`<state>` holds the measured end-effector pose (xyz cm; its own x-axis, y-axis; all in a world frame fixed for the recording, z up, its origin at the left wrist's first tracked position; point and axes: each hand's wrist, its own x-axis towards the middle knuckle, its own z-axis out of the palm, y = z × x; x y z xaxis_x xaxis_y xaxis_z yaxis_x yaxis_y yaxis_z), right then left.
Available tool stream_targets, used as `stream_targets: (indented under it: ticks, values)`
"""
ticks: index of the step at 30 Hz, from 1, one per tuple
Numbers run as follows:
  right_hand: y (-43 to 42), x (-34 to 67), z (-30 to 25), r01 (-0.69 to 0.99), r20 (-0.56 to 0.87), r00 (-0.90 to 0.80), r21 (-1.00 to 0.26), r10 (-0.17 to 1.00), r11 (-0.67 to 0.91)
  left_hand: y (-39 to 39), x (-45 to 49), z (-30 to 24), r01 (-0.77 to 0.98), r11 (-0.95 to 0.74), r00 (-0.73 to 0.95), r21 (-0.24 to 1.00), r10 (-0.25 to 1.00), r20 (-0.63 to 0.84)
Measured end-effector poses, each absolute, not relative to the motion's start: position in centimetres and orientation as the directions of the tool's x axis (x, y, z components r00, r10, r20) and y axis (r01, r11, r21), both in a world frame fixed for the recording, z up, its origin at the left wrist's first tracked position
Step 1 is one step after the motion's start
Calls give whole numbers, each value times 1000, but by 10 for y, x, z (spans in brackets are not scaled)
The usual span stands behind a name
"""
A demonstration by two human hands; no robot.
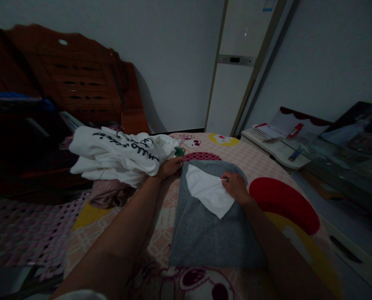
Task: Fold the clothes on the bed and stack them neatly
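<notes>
The grey garment (201,239) lies flat before you on the patterned cover (262,156), the white cloth (206,189) on top; both should handle light, soft and floppy, best taken by edges or corners. Your right hand (235,186) pinches the white cloth's edge, fingers closed; your left hand (170,168) curls by the grey garment's far-left corner, grip unclear.

Plain grey on the garment (204,239), white on the cloth panel (206,185) — black script across the white clothes (120,155) — pink lattice with red and yellow patches on the tablecloth (262,161).
</notes>
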<state>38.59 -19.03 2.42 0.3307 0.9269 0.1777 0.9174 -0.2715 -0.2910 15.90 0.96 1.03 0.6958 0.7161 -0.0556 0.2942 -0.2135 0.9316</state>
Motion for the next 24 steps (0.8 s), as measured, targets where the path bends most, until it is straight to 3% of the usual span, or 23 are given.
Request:
stream_targets:
  ticks: [9, 13, 18, 24]
  values:
    - [-191, 386, 26, 921, 168, 329, -276, 929, -276, 7, 165, 23, 278, -463, 641, 842, 742, 197]
    - [-191, 386, 27, 922, 174, 326, -274, 929, -272, 6, 166, 28, 332, -489, 594, 807, 773, 224]
    - [-190, 387, 23, 930, 176, 315, -252, 933, -266, 2, 172, 25, 533, -555, 483, 639, 819, 309]
    - [-187, 387, 20, 948, 186, 272, -219, 944, -230, -10, 183, 15, 708, -580, 505, 403, 815, 285]
